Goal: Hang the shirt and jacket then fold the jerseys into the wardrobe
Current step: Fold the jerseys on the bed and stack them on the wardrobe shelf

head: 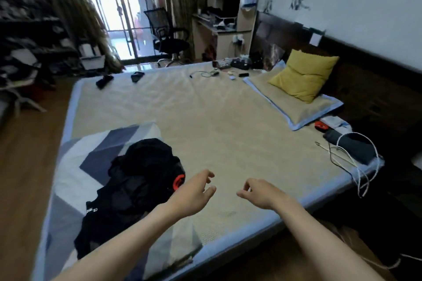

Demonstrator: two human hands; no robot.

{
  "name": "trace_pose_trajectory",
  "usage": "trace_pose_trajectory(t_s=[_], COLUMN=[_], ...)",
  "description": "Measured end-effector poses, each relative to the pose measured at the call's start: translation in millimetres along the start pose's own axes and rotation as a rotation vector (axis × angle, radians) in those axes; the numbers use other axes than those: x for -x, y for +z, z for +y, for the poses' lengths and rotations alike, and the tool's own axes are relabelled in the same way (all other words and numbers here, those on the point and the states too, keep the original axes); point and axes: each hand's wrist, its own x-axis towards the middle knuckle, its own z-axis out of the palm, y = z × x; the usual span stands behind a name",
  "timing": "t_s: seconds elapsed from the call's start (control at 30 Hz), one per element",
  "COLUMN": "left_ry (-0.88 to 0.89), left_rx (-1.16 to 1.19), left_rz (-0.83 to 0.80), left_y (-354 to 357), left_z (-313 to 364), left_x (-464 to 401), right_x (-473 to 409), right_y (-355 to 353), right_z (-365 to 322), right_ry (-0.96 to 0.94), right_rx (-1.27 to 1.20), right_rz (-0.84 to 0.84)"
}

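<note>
We reach both bare arms out over the near edge of the bed (205, 109), and neither hand holds anything. Our left hand (194, 191) hovers just right of the pile of dark clothes (137, 180), its grip loose, fingers lightly curled on nothing. Our right hand (258, 191) hangs over bare mat at lower centre of the frame, its grip just as slack and empty.

The task's garments lie heaped at the lower left of the frame, on a grey and white patterned quilt (96, 157). The heap is black, with a red round mark (179, 181) at its right edge and small white lettering on a lower fold. We cannot tell which piece is shirt, jacket or jersey, as they are tangled together.

We judge that we are at the picking step, with nothing yet in hand. The next move calls for swinging left, pinching one garment by collar or shoulders, and lifting it free of the others so it can be shaken out. No hanger shows here, and the dark shelves at the upper left are too blurred to name as the wardrobe.

Around us lie a yellow cushion (303, 75) on a flat pillow at the upper right, white cables (356, 157) trailing off the right edge of the bed, and small dark gadgets along the far side. An office chair (166, 34) stands by the window. Nothing lies between our hands and the heap; only the tangle itself may drag extra pieces up.
</note>
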Motion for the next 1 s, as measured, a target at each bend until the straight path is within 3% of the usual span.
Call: trace_pose_trajectory(t_s=[0.2, 0.5, 0.73, 1.0], left_ry=[-0.406, -0.68, -0.698, -0.807], left_rx=[0.003, -0.117, -0.394, -0.548], left_rz=[-0.041, -0.187, -0.449, -0.535], left_y=[3, 43, 133, 155], left_z=[-105, -146, -197, -222], left_x=[-7, -113, -179, -211], right_x=[-103, -245, -300, -331], right_y=[13, 4, 38, 43], right_z=[-62, -56, 11, 28], right_ry=[-0.145, -0.35, -0.311, -0.238], right_rx=[0.197, 0.282, 0.282, 0.268], right_rz=[-0.195, -0.273, -0.421, -0.438])
